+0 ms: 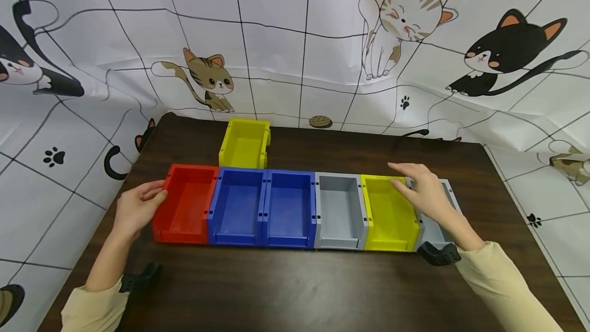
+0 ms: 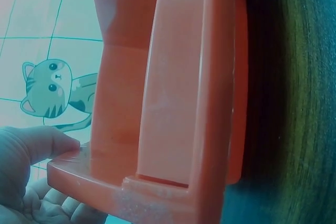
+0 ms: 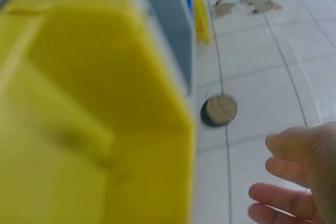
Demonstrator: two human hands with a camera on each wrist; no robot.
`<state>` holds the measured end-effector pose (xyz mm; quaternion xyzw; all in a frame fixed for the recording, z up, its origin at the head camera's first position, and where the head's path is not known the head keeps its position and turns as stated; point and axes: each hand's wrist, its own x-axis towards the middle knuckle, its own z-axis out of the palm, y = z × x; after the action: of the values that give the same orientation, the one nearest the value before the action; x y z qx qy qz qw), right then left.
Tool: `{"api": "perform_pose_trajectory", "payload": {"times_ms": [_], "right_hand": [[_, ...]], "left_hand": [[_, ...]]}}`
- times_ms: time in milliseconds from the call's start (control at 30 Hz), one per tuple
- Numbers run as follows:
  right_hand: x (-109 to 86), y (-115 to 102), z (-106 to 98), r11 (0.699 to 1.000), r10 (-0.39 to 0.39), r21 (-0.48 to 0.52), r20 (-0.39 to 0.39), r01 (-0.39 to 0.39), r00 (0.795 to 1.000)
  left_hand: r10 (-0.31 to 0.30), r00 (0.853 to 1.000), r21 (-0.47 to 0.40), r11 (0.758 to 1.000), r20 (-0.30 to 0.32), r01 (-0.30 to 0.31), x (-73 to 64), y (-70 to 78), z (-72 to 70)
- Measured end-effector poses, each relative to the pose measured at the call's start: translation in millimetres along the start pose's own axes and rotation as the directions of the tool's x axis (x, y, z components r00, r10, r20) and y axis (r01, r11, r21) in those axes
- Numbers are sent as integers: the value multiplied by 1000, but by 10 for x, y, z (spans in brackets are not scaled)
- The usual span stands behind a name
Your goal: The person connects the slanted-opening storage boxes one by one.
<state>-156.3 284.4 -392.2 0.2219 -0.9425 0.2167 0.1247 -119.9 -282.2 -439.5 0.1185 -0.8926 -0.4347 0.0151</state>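
Note:
At the left end of a row of plastic bins, the left hand (image 1: 137, 206) pinches the side wall of the red bin (image 1: 186, 204). In the left wrist view the thumb (image 2: 58, 142) lies on the rim and the other fingers are curled outside the wall. Over the right end of the row is the right hand (image 1: 426, 191), its fingers spread and holding nothing. It hovers above the yellow bin (image 1: 391, 214) and overlaps the end grey bin (image 1: 433, 232), part of which it hides. The right wrist view shows the fingers apart from the yellow bin.
Between these stand two blue bins (image 1: 237, 209) side by side and a grey bin (image 1: 340, 206). Behind the row, a second yellow bin (image 1: 244, 142) sits on the dark wooden table (image 1: 295, 291). A white cat-patterned cloth (image 1: 276, 50) hangs at the back and sides.

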Motion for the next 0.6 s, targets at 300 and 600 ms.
{"api": "perform_pose_trajectory", "payload": {"times_ms": [300, 600], "right_hand": [[667, -313, 181, 963, 39, 265, 62, -54, 997], [1152, -720, 483, 898, 78, 416, 169, -142, 983]], "left_hand": [[-20, 1000, -5, 1000, -19, 20, 5, -24, -23], [3, 1000, 2, 1000, -2, -3, -4, -76, -87]]}}
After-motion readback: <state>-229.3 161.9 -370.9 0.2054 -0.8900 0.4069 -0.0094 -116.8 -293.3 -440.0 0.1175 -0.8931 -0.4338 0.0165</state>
